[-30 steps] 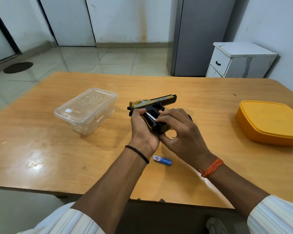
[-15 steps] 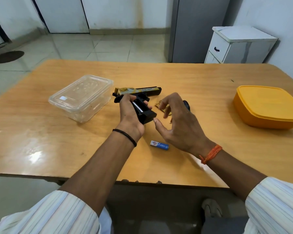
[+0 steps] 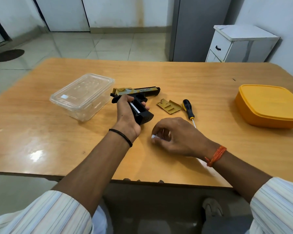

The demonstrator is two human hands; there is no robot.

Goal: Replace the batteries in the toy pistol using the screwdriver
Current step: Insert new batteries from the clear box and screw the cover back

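My left hand point(image 3: 126, 114) grips the black and gold toy pistol point(image 3: 139, 97) by its handle, side up on the table, with the battery slot uncovered and a battery visible inside. My right hand point(image 3: 174, 137) is down on the table in front of the pistol, fingers pinching a battery point(image 3: 154, 136) of which only a white end shows. The gold battery cover point(image 3: 169, 106) lies loose to the right of the pistol. Beside it lies the screwdriver point(image 3: 188, 109) with a black and yellow handle, its tip partly hidden by my right hand.
A clear plastic container point(image 3: 82, 96) sits upside down left of the pistol. A yellow lidded box point(image 3: 269, 105) stands at the right on the wooden table point(image 3: 193, 76). Beyond the table are a white cabinet point(image 3: 242, 43) and a grey cupboard.
My right hand left the pistol's handle, dropped to the table and closed its fingers on the blue battery lying there. The left hand keeps hold of the pistol.
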